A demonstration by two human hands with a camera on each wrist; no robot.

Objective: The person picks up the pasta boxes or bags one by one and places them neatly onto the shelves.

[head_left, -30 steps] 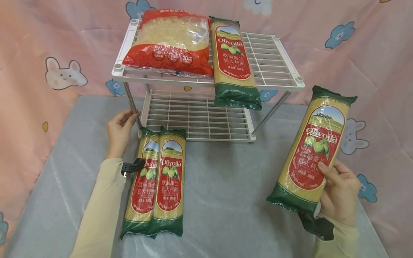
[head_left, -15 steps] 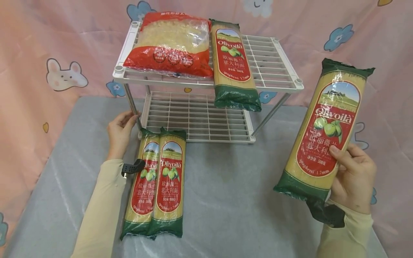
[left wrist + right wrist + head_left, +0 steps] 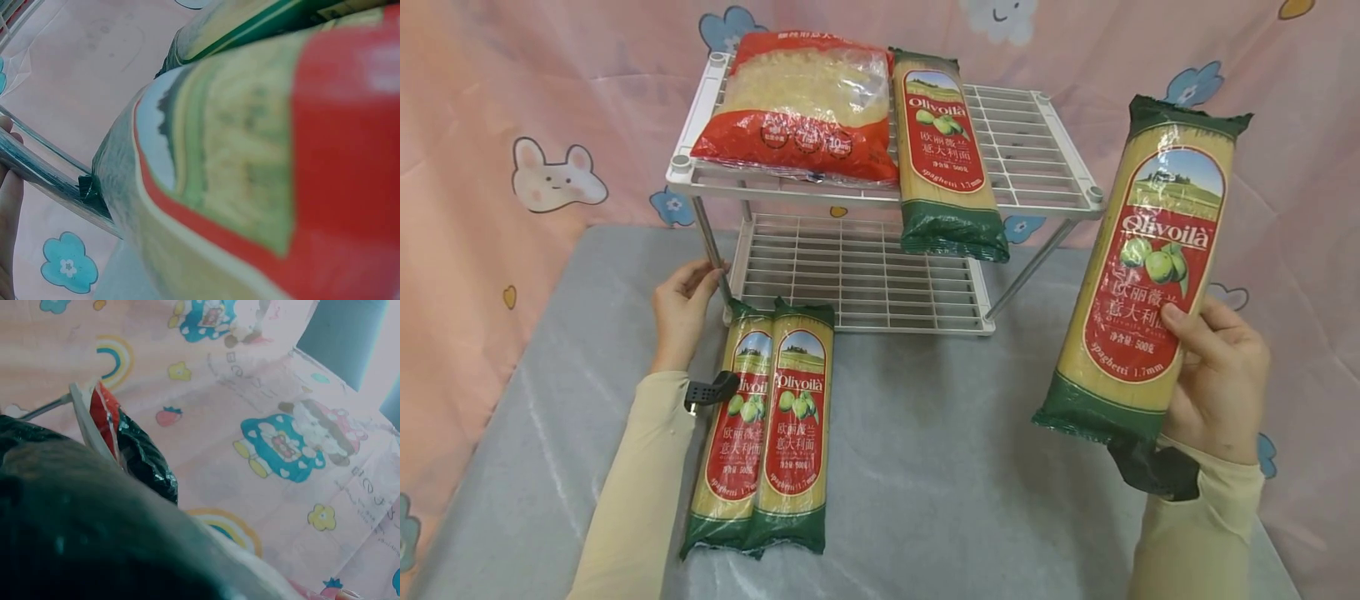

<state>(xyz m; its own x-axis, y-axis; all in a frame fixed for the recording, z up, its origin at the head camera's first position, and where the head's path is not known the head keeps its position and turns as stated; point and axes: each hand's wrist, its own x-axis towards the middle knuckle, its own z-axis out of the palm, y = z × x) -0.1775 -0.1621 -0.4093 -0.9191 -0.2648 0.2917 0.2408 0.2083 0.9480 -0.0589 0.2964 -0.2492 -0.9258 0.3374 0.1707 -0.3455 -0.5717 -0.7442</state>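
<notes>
A: What does the right hand [image 3: 1221, 375] have?

B: A raised spaghetti pack [image 3: 1138, 275], gripped low on its right side, thumb across the printed front. It tilts, top leaning right, over the right part of the table [image 3: 925, 467]; in the head view it appears just beside the front right corner of the white rack [image 3: 865, 283].

A: And the left hand [image 3: 681, 312]?

B: Well apart from the other, pinching the rack's front left post [image 3: 706, 237] (the left wrist camera catches it on both sides of the metal).

A: What lies near that hand?

B: Two packs on the table, the left pack [image 3: 722, 450] partly covered by the right pack [image 3: 793, 425]. Their tops are near the rack's front left corner, their lower ends towards the table's front edge.

A: Anything on the top tier [image 3: 1037, 142]?

B: A red pasta bag [image 3: 801, 108] at its left edge and, close against that, an upper pack [image 3: 946, 154] whose green end overhangs the front edge.
</notes>
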